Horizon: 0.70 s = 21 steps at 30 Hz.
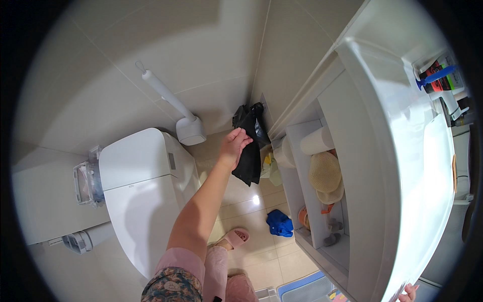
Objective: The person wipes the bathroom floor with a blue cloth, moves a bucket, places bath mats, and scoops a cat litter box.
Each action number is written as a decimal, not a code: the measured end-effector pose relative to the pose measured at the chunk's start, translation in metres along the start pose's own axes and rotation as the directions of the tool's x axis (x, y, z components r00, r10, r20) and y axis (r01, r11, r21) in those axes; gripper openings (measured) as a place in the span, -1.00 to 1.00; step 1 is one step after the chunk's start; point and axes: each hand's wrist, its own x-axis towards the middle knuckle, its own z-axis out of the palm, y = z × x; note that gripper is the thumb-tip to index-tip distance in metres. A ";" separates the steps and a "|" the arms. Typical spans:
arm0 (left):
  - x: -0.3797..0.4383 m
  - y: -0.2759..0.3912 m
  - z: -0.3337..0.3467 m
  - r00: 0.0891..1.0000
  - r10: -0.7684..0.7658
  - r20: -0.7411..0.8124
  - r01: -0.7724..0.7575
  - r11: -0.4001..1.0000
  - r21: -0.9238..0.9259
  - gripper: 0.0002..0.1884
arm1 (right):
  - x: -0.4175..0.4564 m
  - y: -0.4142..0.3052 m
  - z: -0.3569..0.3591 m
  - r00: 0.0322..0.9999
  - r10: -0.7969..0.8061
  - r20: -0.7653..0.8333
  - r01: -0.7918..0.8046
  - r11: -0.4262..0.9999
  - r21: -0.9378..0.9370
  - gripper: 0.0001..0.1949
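My left hand [234, 145] reaches forward, its thumb and fingertips pinched at the side of a black plastic bag [247, 162]. The bag hangs in the wall corner above the tiled floor, and its upper part is bunched near a wall plate. Only the fingers of my right hand [409, 293] show, at the lower right beside the edge of the white washbasin [411, 158]. The rest of that hand is cut off by the picture's rim. Behind the black bag, a pale bag with yellow print [269, 166] is partly hidden.
A white toilet [132, 162] stands left, with a toilet brush holder [190, 131] beside it. Right, an open vanity shelf [302, 181] holds a paper roll [318, 140] and a beige mesh cap [325, 172]. Blue cloth [279, 223] lies on the floor near my pink slipper [237, 238].
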 end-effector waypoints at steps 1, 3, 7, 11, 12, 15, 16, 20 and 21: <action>0.002 -0.001 -0.002 1.000 0.007 0.027 -0.007 1.000 0.021 -0.92 | 0.000 0.000 0.001 1.000 0.008 -0.006 -0.008 1.000 0.024 -0.79; 0.004 0.000 -0.003 0.997 0.017 0.081 -0.022 0.998 0.059 -0.92 | -0.001 0.000 0.002 1.000 0.024 -0.017 -0.023 0.997 0.071 -0.79; 0.000 0.001 0.008 1.000 -0.011 0.027 0.006 0.982 0.189 -0.91 | 0.000 0.000 0.002 1.000 0.001 -0.006 0.000 1.000 0.008 -0.79; 0.013 -0.015 -0.015 0.999 0.046 -0.011 -0.044 0.989 0.140 -0.95 | 0.000 -0.002 0.003 1.000 0.011 -0.028 -0.009 0.998 0.060 -0.80; 0.016 -0.019 -0.019 0.997 0.070 -0.046 -0.064 0.990 0.128 -0.93 | 0.000 -0.002 0.003 0.999 0.015 -0.034 -0.012 0.997 0.077 -0.80; 0.027 -0.030 -0.026 0.922 0.089 -0.376 -0.125 0.990 -0.073 -0.84 | -0.001 -0.001 0.001 1.000 -0.002 -0.015 0.002 1.000 0.006 -0.80; 0.029 -0.031 -0.029 0.815 0.145 -0.561 -0.096 0.989 0.116 -0.78 | -0.001 -0.001 0.000 1.000 -0.010 -0.009 0.010 1.000 -0.010 -0.81; 0.023 -0.029 -0.028 0.721 0.505 -0.474 -0.133 0.772 0.621 -0.75 | -0.001 0.000 0.000 1.000 -0.031 0.001 0.031 0.997 -0.064 -0.83; 0.020 -0.028 -0.034 0.745 0.496 -0.446 -0.116 0.754 0.646 -0.75 | -0.001 0.000 -0.001 0.999 -0.036 0.003 0.036 0.997 -0.067 -0.84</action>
